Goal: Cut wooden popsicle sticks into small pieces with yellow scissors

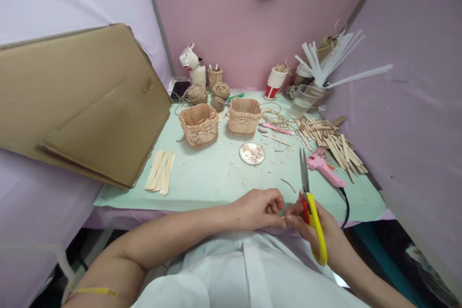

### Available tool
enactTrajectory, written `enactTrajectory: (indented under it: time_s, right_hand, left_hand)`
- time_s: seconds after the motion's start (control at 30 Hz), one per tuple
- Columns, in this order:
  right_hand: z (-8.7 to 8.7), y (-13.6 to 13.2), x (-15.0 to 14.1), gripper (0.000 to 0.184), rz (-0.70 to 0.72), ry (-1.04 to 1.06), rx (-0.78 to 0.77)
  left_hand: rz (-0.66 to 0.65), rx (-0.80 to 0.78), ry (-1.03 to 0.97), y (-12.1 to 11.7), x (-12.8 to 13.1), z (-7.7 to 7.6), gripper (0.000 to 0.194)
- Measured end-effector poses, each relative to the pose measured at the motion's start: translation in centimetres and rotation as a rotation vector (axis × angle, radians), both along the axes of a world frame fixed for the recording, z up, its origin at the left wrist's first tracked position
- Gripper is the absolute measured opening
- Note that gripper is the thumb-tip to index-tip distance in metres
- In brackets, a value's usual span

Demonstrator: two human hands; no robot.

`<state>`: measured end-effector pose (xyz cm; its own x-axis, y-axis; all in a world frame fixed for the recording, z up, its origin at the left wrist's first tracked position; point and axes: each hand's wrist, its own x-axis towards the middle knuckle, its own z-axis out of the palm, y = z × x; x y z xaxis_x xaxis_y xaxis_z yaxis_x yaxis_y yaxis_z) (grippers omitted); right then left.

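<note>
Scissors with yellow and red handles hang on the fingers of my right hand, their blades pointing up and away from me. My left hand is closed in a pinch at the table's front edge. Its thumb tip meets the fingertips of my right hand, and whatever is pinched between them is too small to make out. Beyond my hands lies a round dish with wood scraps on it. A pink glue gun rests just beyond the scissors.
Two small wooden baskets stand mid-table, with twine balls behind them. Loose wooden sticks are heaped at right; a flat stick bundle lies at left. Large cardboard leans at left. A plastic cup stands back right.
</note>
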<state>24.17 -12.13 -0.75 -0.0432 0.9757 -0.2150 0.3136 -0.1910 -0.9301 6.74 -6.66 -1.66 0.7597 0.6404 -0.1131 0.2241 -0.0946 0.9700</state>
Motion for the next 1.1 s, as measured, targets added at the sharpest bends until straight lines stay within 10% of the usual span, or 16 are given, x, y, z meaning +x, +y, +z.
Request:
enactTrajectory:
  time_s: [0.13,0.27,0.47,0.63,0.87,1.1]
  right_hand:
    - [0.2,0.0,-0.2,0.029,-0.057,-0.027,-0.024]
    - [0.1,-0.2,0.0,0.029,-0.084,-0.064,-0.044]
    - [-0.6,-0.2,-0.2,0.03,-0.047,-0.059,-0.036]
    - [-0.1,0.0,-0.8,0.03,-0.062,-0.017,-0.043]
    - [-0.6,-0.1,-0.5,0.031,-0.075,-0.075,-0.026]
    - [-1.2,0.1,-0.3,0.029,-0.039,-0.082,-0.059]
  left_hand:
    - [0.087,0.133,0.029,-0.4,-2.0,2.3,0.029]
    - [0.455,0.524,0.188,-0.6,-7.2,4.4,0.033]
    - [1.059,0.752,0.79,-1.0,-16.9,1.3,0.054]
    - [1.049,0.75,0.986,-1.2,-19.5,-0.5,0.053]
    - [0.972,0.743,1.192,-0.1,-19.0,0.9,0.043]
    - [1.203,0.568,0.984,1.7,-20.0,1.1,0.041]
